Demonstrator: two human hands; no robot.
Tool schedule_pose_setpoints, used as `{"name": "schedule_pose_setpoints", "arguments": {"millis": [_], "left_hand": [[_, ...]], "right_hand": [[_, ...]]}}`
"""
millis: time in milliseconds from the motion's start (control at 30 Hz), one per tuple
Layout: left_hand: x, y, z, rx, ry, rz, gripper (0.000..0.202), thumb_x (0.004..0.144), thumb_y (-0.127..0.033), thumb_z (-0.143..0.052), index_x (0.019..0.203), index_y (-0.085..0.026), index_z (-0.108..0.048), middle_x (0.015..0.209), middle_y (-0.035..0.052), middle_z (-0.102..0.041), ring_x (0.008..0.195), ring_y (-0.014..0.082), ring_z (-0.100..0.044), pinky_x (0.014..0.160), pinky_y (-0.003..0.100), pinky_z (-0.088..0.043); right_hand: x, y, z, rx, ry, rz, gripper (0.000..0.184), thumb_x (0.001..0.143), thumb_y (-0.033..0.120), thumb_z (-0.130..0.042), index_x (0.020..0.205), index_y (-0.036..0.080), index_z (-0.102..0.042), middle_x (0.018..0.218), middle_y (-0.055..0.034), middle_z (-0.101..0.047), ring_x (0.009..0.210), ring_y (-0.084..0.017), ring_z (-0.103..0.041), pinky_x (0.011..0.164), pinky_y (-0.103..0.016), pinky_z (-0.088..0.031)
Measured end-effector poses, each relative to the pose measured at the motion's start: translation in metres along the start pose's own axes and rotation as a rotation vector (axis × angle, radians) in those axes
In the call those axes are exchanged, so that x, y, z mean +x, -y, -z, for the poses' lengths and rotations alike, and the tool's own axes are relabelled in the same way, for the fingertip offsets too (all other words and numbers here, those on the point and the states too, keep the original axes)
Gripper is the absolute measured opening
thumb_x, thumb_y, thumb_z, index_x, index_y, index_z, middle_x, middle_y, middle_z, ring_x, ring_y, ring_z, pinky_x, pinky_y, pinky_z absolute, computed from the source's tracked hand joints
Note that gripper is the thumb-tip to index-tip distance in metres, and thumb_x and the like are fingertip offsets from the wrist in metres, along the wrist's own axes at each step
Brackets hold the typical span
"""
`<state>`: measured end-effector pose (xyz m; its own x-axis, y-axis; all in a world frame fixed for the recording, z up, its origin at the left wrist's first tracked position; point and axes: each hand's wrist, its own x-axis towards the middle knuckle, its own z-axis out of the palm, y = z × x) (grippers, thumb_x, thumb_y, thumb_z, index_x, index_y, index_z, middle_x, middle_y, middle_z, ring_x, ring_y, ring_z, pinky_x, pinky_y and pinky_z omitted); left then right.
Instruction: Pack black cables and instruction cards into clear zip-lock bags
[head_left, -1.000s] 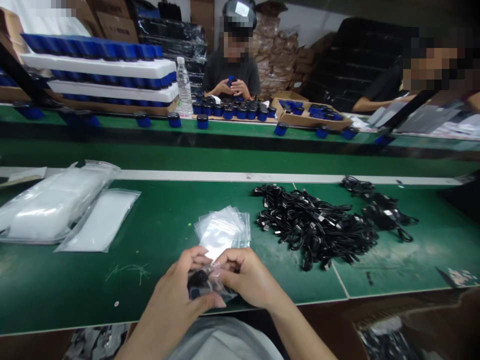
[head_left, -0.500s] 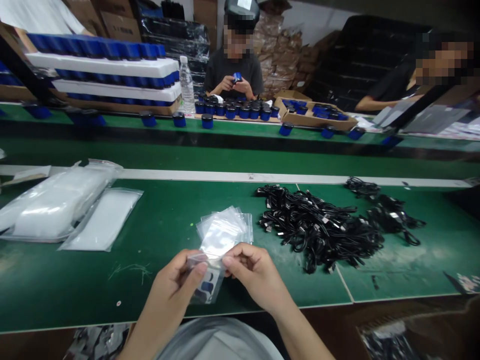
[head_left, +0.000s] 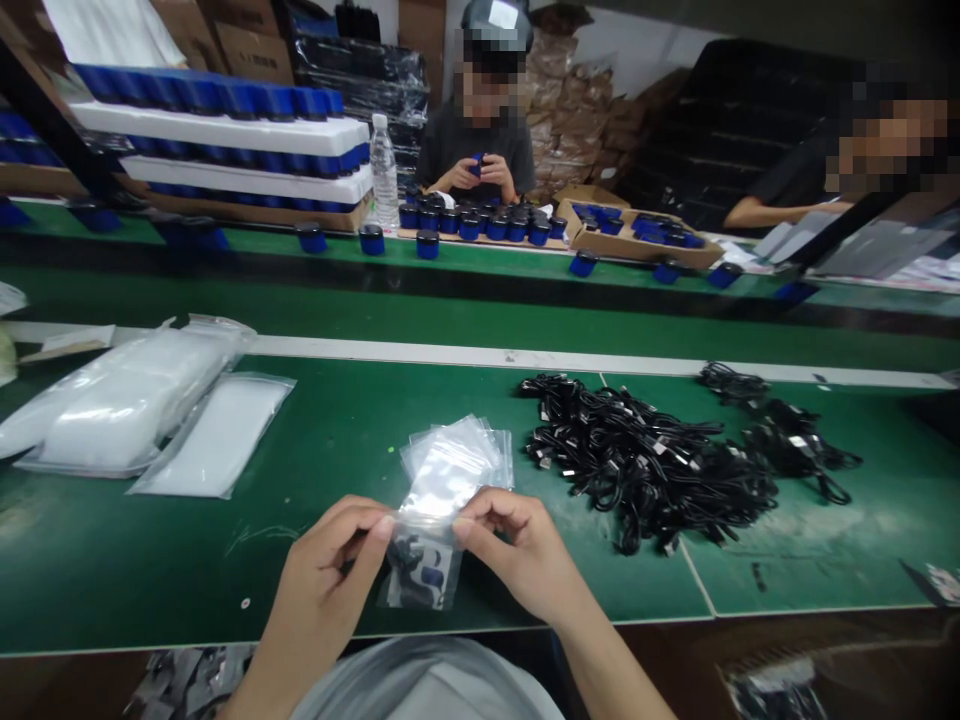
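I am remotely viewing a clear plastic bag [head_left: 430,531] holding dark pieces [head_left: 409,567], left hand [head_left: 330,565] and right hand [head_left: 517,542] pinching its top.

Inside the clear bag [head_left: 424,527], the dark contents [head_left: 409,568] blur beyond naming.

From my remote station I see a green workbench [head_left: 172,540] crossed by a white strip [head_left: 420,353], cardboard cartons [head_left: 256,52] and a film-wrapped black stack [head_left: 360,72] behind, a pale wall [head_left: 634,58] beyond.
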<state>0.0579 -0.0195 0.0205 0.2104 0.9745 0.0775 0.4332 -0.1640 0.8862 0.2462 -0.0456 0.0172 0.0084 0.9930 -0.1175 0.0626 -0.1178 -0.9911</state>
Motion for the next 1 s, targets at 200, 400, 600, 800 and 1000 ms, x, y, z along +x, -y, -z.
{"name": "schedule_pose_setpoints", "arguments": {"millis": [200,400,600,800,1000], "left_hand": [[-0.001,-0.001,-0.006,-0.053,-0.034,0.052,0.022,0.081,-0.035,-0.055,0.072,-0.02,-0.067,0.078,0.0009,-0.066,0.071,0.0146,-0.061,0.057,0.019,-0.047],[-0.002,0.005,-0.005,-0.092,0.045,0.115,0.021,0.08,-0.037,-0.057,0.072,-0.021,-0.068,0.081,0.001,-0.067,0.073,0.0153,-0.063,0.059,0.019,-0.05],[-0.001,0.003,-0.003,-0.07,0.051,-0.009,0.018,0.081,-0.03,-0.057,0.068,-0.021,-0.065,0.074,-0.0005,-0.064,0.066,0.0117,-0.06,0.056,0.015,-0.048],[-0.003,0.001,-0.014,-0.119,-0.085,0.054,0.02,0.084,-0.035,-0.052,0.073,-0.02,-0.059,0.07,-0.0024,-0.059,0.059,0.0106,-0.056,0.052,0.017,-0.046],[-0.012,0.007,-0.034,-0.074,-0.073,0.004,0.026,0.088,-0.037,-0.042,0.074,-0.019,-0.057,0.062,-0.0021,-0.062,0.058,0.0133,-0.06,0.055,0.019,-0.048]], "right_hand": [[0.001,-0.004,-0.005,0.015,0.003,0.003,0.013,0.077,0.027,-0.062,0.071,0.017,-0.065,0.064,0.0017,-0.058,0.058,-0.011,-0.049,0.056,-0.023,-0.038],[0.0,-0.001,-0.007,-0.049,0.01,0.047,0.015,0.08,0.025,-0.06,0.07,0.016,-0.067,0.066,-0.0003,-0.06,0.062,-0.012,-0.051,0.059,-0.024,-0.039],[0.0,0.001,-0.009,-0.1,-0.008,0.108,0.016,0.081,0.023,-0.058,0.068,0.015,-0.064,0.064,0.0004,-0.056,0.06,-0.012,-0.049,0.057,-0.022,-0.038],[0.0,-0.006,-0.025,0.052,-0.042,0.048,0.022,0.083,0.03,-0.055,0.066,0.016,-0.055,0.059,0.0041,-0.044,0.054,-0.009,-0.039,0.051,-0.021,-0.032],[-0.006,-0.018,-0.049,0.158,-0.215,0.104,0.015,0.082,0.032,-0.056,0.076,0.018,-0.053,0.059,0.0065,-0.042,0.051,-0.009,-0.035,0.048,-0.019,-0.031]]}}
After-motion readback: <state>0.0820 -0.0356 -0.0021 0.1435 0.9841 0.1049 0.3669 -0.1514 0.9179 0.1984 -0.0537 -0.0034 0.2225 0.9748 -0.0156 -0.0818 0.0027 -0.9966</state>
